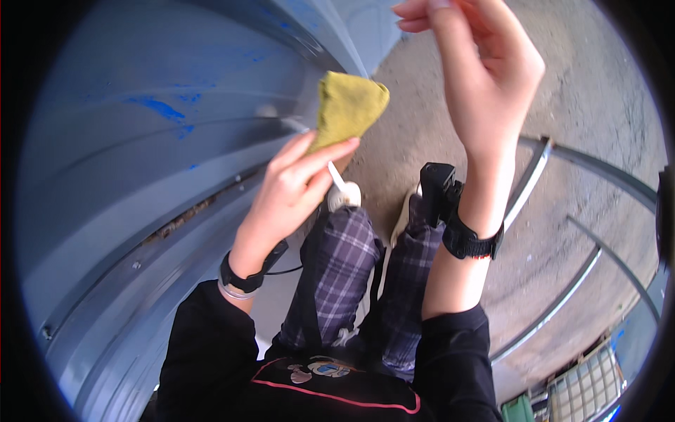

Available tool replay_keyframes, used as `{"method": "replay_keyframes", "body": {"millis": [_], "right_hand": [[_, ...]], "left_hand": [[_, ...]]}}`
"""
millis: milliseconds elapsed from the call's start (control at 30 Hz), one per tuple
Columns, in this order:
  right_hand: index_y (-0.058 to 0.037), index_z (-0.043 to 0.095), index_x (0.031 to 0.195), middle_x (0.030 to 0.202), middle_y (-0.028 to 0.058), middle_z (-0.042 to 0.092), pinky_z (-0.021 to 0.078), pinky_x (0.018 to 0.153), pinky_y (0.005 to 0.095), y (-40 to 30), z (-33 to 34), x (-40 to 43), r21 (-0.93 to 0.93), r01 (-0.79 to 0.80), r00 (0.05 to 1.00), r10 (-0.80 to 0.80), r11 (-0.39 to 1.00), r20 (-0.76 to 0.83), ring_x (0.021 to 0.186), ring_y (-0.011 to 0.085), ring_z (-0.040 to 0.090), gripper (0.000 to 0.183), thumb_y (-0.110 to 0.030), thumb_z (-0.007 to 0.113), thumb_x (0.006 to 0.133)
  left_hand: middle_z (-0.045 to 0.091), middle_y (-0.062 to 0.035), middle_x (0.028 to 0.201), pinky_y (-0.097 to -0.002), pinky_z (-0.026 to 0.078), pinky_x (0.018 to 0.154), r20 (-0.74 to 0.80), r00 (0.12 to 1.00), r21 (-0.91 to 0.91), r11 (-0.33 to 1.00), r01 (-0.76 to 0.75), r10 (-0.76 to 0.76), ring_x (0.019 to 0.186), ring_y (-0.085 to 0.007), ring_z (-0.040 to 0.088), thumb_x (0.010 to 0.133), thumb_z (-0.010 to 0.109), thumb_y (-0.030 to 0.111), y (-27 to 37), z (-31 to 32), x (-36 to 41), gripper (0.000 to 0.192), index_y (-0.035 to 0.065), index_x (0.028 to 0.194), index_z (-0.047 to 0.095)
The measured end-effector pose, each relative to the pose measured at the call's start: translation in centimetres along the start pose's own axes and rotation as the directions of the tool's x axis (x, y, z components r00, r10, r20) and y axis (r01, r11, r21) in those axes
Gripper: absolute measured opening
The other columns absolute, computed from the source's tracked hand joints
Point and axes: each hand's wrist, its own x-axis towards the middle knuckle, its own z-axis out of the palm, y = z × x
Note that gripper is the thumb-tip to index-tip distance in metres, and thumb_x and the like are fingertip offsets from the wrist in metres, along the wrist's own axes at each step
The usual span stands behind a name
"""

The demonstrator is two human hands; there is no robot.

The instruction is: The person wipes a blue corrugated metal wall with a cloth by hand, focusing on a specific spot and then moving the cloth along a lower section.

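A folded yellow-green cloth [352,103] with a dark smudge is held in the fingers of my left hand [290,182]. Below those fingers sticks out a thin white strip [336,176]; whether the hand grips it too, I cannot tell. Just left of the cloth stands a blue-grey metal panel [174,68] with bright blue patches [163,109] on it. My right hand [488,68] is raised at the top of the view, apart from the cloth. Its fingers are bent, and the upper frame edge cuts off their tips, so anything between them is hidden.
Along the panel's foot runs a bolted metal ledge [121,306] with a dirt-filled gap [179,219]. Curved-looking metal bars [596,166] cross the rough floor [585,100] at right. A caged white tank [585,387] and a green container [517,409] stand at lower right.
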Motion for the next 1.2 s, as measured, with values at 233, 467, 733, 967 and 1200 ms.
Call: {"method": "replay_keyframes", "body": {"millis": [233, 467, 733, 967, 1200], "right_hand": [[0.0036, 0.058, 0.105, 0.075, 0.011, 0.065, 0.0492, 0.064, 0.0222, -2.4, 2.0, 0.1, 0.155, 0.271, 0.937, -0.223, 0.95, -0.27, 0.066, 0.0125, 0.061, 0.019, -0.002, 0.049, 0.09], [0.0033, 0.059, 0.1, 0.075, 0.0111, 0.064, 0.0487, 0.062, 0.0248, 5.6, 4.2, -6.2, 0.031, 0.128, 0.922, -0.107, 0.991, -0.371, 0.064, 0.0139, 0.059, 0.019, -0.001, 0.044, 0.089], [0.0026, 0.049, 0.117, 0.121, 0.0159, 0.042, 0.0385, 0.093, 0.0407, 15.4, 8.5, -16.2, -0.286, 0.194, 0.928, -0.27, 0.938, -0.258, 0.112, 0.0291, 0.045, 0.039, -0.023, 0.052, 0.087], [0.0011, 0.033, 0.129, 0.129, 0.0173, 0.03, 0.0378, 0.095, 0.0405, 20.3, 11.1, -21.2, -0.013, 0.222, 0.874, -0.205, 0.975, -0.44, 0.115, 0.0309, 0.043, 0.057, -0.025, 0.059, 0.085], [0.0056, 0.035, 0.13, 0.126, 0.0213, 0.043, 0.0339, 0.096, 0.0461, 19.1, 14.2, -26.5, 0.227, -0.102, 0.978, 0.14, 0.968, -0.155, 0.115, 0.0374, 0.043, 0.064, -0.029, 0.06, 0.082]], "left_hand": [[0.057, -0.0186, 0.099, -0.0359, 0.045, 0.076, -0.085, 0.976, 0.145, 0.972, -0.187, 0.201, 0.084, -0.0314, 0.056, 0.071, 0.053, -0.009, 2.0, -1.4, -0.3, 0.046, 0.0063, 0.113, 0.06], [0.053, -0.0203, 0.104, -0.039, 0.046, 0.081, -0.055, 0.97, 0.222, 0.95, -0.218, 0.235, 0.092, -0.0357, 0.056, 0.078, 0.05, -0.002, 0.7, -0.3, 3.0, 0.041, 0.0058, 0.118, 0.055], [0.054, -0.0151, 0.098, -0.0368, 0.051, 0.073, -0.108, 0.936, 0.274, 0.915, -0.296, 0.335, 0.083, -0.0307, 0.057, 0.075, 0.055, 0.0, -5.6, 4.1, 4.1, 0.04, 0.0055, 0.114, 0.055], [0.052, -0.0134, 0.118, -0.0321, 0.054, 0.068, -0.082, 0.893, 0.552, 0.766, -0.328, 0.442, 0.087, -0.0224, 0.056, 0.069, 0.061, 0.002, -7.6, 7.1, 0.5, 0.046, 0.0083, 0.114, 0.057], [0.048, -0.0166, 0.126, -0.0256, 0.053, 0.072, -0.025, 0.932, 0.692, 0.679, -0.245, 0.362, 0.088, -0.018, 0.054, 0.067, 0.06, 0.007, -11.1, 7.8, -2.9, 0.042, 0.0035, 0.11, 0.06]]}}
